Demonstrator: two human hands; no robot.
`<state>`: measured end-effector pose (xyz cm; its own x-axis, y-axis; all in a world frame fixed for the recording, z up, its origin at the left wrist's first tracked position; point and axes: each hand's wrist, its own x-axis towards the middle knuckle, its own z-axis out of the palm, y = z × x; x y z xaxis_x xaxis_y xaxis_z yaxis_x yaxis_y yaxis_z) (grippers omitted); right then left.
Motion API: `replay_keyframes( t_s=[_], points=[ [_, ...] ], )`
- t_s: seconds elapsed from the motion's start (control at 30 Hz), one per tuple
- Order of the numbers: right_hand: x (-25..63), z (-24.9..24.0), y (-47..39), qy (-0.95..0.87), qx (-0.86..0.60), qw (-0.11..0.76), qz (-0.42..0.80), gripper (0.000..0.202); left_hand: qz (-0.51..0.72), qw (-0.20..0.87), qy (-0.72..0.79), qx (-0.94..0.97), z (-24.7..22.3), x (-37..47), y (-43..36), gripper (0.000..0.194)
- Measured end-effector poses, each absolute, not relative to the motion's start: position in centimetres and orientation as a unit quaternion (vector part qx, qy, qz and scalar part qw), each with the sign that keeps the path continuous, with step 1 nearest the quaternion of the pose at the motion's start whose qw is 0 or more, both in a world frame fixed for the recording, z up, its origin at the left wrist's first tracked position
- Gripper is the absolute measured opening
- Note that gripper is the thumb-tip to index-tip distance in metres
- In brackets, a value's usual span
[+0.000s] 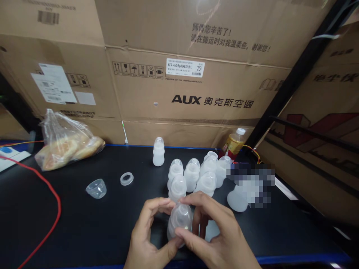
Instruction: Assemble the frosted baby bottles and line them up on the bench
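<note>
While both my hands close around the small translucent bottle [179,223], its long axis tilting up and away from me, my left hand [147,239] cups its side and my right hand [217,239] pinches its domed cap, equally near.

The far middle carton [190,93] reads "AUX 奥克斯空调" in black. Its white label [185,67] shows "KFR-46G/BpR3AES1(B1)" and "25". The carton above [213,26] carries "师傅您辛苦了!" and a plea for gentle handling. Other labels are unreadable.
</note>
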<state>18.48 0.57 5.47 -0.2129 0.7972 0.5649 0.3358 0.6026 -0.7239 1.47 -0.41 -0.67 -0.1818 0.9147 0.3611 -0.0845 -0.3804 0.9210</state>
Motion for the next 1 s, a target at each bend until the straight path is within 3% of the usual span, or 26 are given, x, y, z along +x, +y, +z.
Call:
replay_keyframes(
  t_s=[0.27, 1.0],
  points=[
    [19.0, 3.5, 0.2, -0.727, -0.402, 0.475, 0.289, 0.046, 0.644, 0.377, 0.398, 0.533, -0.7, 1.4, -0.3, 0.047],
    [18.6, 2.3, 0.3, -0.689, -0.362, 0.532, 0.333, 0.041, 0.614, 0.322, 0.347, 0.632, -1.8, -0.5, 1.0, 0.045]
  ],
)
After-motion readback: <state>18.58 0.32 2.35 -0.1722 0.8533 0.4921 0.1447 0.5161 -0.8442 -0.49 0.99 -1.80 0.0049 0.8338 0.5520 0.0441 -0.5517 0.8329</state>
